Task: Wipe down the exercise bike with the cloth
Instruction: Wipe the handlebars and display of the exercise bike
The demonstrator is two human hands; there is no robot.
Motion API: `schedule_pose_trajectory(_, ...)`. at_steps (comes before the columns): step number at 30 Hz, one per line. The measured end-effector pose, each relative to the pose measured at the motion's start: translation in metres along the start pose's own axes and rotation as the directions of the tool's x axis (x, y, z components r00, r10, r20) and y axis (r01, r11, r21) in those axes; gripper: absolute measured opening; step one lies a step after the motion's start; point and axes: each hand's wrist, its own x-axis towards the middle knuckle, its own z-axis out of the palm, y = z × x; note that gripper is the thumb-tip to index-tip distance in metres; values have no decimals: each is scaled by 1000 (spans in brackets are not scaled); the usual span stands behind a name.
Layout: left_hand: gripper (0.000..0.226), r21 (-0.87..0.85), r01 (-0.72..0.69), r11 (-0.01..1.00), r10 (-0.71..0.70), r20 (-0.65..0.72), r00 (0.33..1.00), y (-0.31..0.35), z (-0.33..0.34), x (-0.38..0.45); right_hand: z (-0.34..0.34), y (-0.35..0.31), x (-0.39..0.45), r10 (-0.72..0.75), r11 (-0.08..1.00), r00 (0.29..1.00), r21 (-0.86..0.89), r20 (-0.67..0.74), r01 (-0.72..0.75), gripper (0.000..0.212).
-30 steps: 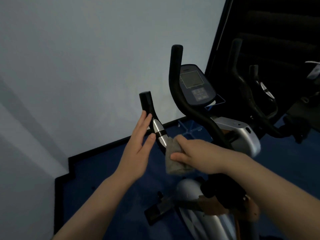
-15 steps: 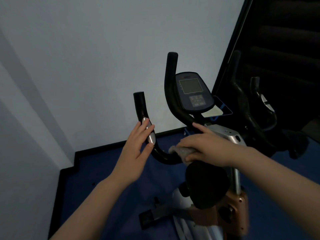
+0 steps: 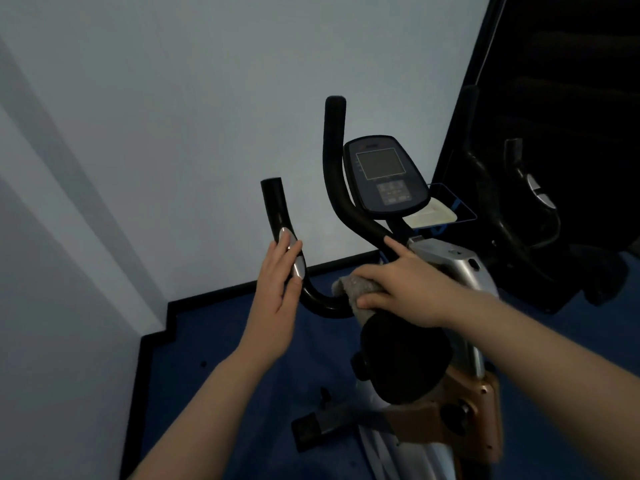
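Right hand [image 3: 408, 289] around nubbly grey cloth [image 3: 349, 289]

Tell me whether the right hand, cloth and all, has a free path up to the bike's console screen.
Probably yes. The right hand holds the cloth on the handlebar just below the console, and nothing visible blocks the gap between them; only the curved bar passes to the left.

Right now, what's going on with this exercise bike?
A person is wiping the exercise bike down. Their right hand grips a grey cloth pressed on the curved handlebar near its middle. The left hand rests with straight fingers against the silver sensor on the left handle. The console is not being touched.
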Motion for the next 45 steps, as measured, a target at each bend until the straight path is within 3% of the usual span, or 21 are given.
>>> schedule_pose_trajectory(3,48,-22,-1,1000,1,-9,1000,4,-1,1,18,-29,9,60,997,998,-42,-8,-60,38)
schedule_pose_trajectory(8,47,-113,16,993,-12,36,999,4,-16,2,32,-63,9,233,966,969,130,-78,-222,29)
schedule_pose_trajectory(12,47,-133,-6,991,6,-2,1000,-2,-39,14,43,-91,23,360,932,921,29,-146,-360,20)
schedule_pose_trajectory(16,51,-137,-55,989,45,-73,996,-6,-52,33,45,-100,38,461,884,882,142,-97,-446,20)
schedule_pose_trajectory(19,49,-126,-116,985,111,-50,993,-9,-65,62,52,-106,37,536,843,828,150,-163,-516,16)
schedule_pose_trajectory(21,48,-109,-129,986,127,-28,992,-10,-71,85,43,-108,54,578,809,812,190,-86,-556,19)
schedule_pose_trajectory(23,48,-119,-103,988,105,9,994,-8,-74,103,30,-107,76,612,752,789,350,-54,-559,26)
schedule_pose_trajectory(25,44,-134,-87,987,94,49,994,-10,-77,113,25,-111,87,666,692,737,466,-118,-551,32)
schedule_pose_trajectory(28,41,-167,-91,982,109,98,989,-15,-83,121,35,-126,89,703,688,674,458,-227,-563,30)
schedule_pose_trajectory(31,38,-238,-78,968,104,99,990,-15,-86,126,21,-120,112,686,706,700,415,-198,-574,28)
schedule_pose_trajectory(34,36,-287,-50,957,89,126,988,-14,-88,123,7,-114,134,720,618,682,569,-132,-543,36)
schedule_pose_trajectory(40,40,-387,40,921,71,270,960,-15,-97,124,22,-117,127,746,595,643,611,-176,-522,35)
schedule_pose_trajectory(42,39,-403,73,912,57,300,952,-14,-98,124,9,-109,144,766,518,624,720,-151,-462,41)
schedule_pose_trajectory(45,42,-410,84,908,62,331,942,-15,-101,121,-2,-109,167,763,400,614,894,-203,-202,38)
